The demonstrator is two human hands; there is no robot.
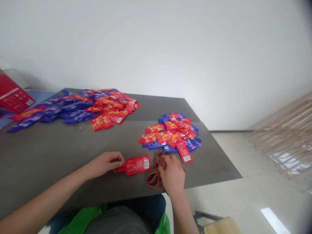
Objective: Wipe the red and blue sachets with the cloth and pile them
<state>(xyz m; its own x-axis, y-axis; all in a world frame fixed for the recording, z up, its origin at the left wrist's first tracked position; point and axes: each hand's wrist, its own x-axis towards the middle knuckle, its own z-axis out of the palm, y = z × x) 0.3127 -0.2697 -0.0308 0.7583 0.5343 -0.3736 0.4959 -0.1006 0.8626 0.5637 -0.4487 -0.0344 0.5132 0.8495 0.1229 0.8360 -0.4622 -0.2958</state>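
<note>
A red pouch with white print and a barcode lies flat near the front edge of the table. My left hand pinches its narrow spout end between thumb and fingers. Just right of the pouch, my right hand is closed on a bunched brown cloth, which rests on the tabletop. Beyond the cloth is a heap of red and blue pouches, one red pouch sticking out toward my right hand.
A larger pile of red and blue pouches spreads along the back left of the grey table. A red box stands at the far left. Wooden slats lean at the right, and a wooden stool is below the table.
</note>
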